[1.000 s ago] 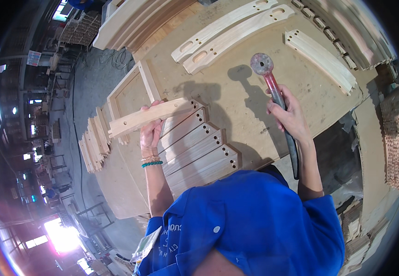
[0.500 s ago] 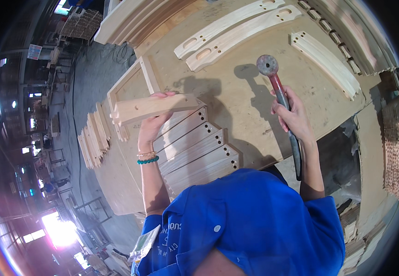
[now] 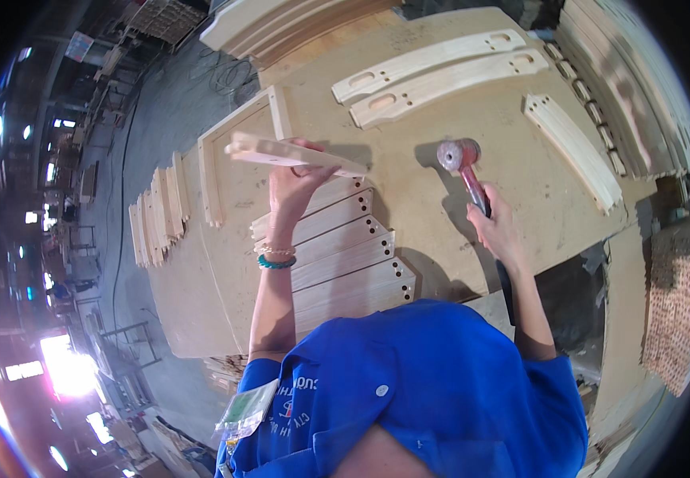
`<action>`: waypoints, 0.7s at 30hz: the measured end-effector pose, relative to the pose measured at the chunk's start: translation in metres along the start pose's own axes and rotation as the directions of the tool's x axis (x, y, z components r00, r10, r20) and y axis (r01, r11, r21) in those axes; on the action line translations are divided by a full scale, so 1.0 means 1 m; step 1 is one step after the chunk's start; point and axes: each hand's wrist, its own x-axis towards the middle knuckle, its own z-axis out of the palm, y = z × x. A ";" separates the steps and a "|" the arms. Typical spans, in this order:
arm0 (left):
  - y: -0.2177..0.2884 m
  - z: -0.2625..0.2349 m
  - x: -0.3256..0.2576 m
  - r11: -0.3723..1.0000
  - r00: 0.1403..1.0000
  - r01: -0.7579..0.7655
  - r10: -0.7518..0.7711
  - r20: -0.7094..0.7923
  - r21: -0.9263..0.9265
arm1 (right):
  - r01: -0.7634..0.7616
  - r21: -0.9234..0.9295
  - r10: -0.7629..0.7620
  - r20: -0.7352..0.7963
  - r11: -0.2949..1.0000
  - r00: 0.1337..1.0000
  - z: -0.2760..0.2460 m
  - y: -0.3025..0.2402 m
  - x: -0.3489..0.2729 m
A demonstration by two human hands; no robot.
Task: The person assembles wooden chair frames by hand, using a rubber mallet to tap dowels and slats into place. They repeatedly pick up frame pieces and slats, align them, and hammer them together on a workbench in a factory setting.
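My left hand [image 3: 297, 183] is closed round a pale wooden board [image 3: 277, 150], lifted above the worktable and turned so that its narrow edge shows. A row of similar boards with dark drilled holes [image 3: 353, 267] lies beneath and beside that hand. In my right hand [image 3: 498, 227] is a mallet [image 3: 461, 155] with a reddish neck and a long dark handle. The mallet's round head hangs over the tabletop, apart from any wood. Part of the handle is hidden behind my fingers.
On the brown worktable [image 3: 416, 151], two curved slotted rails [image 3: 448, 84] lie at the back and another board [image 3: 572, 151] at the right. A wooden frame [image 3: 241, 119] and several narrow slats [image 3: 158, 211] sit left. Stacked curved parts [image 3: 623, 88] line the far right.
The board in my left hand has tipped from showing its broad face to showing its edge. The mallet's head has turned and dropped slightly. The whole view has shifted a little.
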 end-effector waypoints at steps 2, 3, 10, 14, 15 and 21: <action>-0.008 -0.007 -0.004 0.999 0.978 -0.028 0.021 -0.208 -0.034 | 0.048 -0.320 -0.075 -0.072 0.946 0.995 0.010 0.001 0.005; -0.009 -0.006 -0.004 0.977 0.968 -0.017 -0.038 -0.249 -0.215 | 0.109 -0.394 -0.163 -0.107 0.913 0.981 0.015 0.006 0.008; -0.007 0.023 -0.012 0.415 0.935 0.070 -0.344 -0.085 -0.907 | 0.384 -0.721 -0.608 -0.064 0.576 0.792 0.027 -0.005 0.039; -0.008 0.034 -0.022 0.261 0.932 0.227 -0.336 0.132 -0.938 | 0.365 0.418 -0.442 0.100 0.832 0.891 0.070 -0.094 0.047; -0.006 0.037 -0.023 0.246 0.935 0.240 -0.320 0.155 -0.939 | 0.338 0.541 -0.474 0.131 0.770 0.871 0.076 -0.107 0.051; 0.017 0.004 -0.043 0.937 0.953 0.300 -0.284 0.108 -0.182 | 0.489 0.476 -0.601 0.110 0.731 0.792 0.082 -0.154 0.064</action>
